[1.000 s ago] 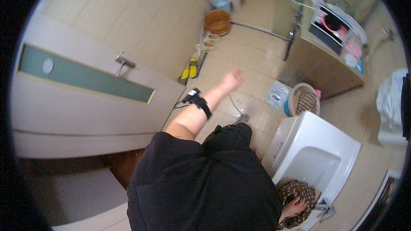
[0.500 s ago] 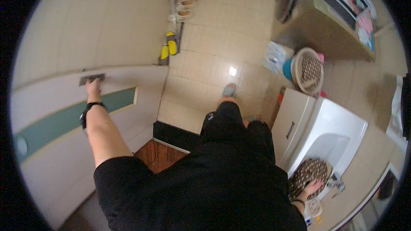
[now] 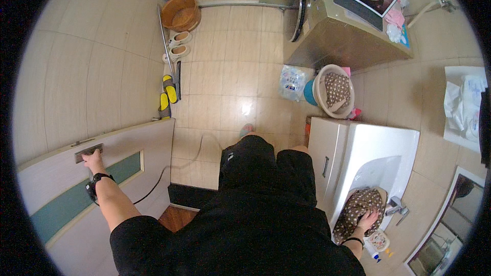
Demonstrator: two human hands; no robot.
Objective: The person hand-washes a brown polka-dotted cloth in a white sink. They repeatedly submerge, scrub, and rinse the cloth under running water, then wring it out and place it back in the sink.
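1. Sink (image 3: 409, 143) holds a brown dotted cloth (image 3: 358, 207); a round basin (image 3: 335, 92) on the floor holds a similar one.
2. Right hand (image 3: 367, 220) presses on the cloth in the sink, fingers curled into it.
3. Left hand (image 3: 92, 161), arm stretched out, closes on the door handle (image 3: 88, 152).
4. Door (image 3: 76, 189) stands ajar, tiled floor (image 3: 230, 82) open beyond its edge.

Door (image 3: 76, 189) at lower left of frame with left hand (image 3: 93, 160) on its handle (image 3: 88, 153), sink (image 3: 381, 174) at lower right holding dotted cloth (image 3: 358, 209) under right hand (image 3: 366, 220), washing machine (image 3: 337, 30) at upper right, wooden basin (image 3: 180, 13) at top centre-left.
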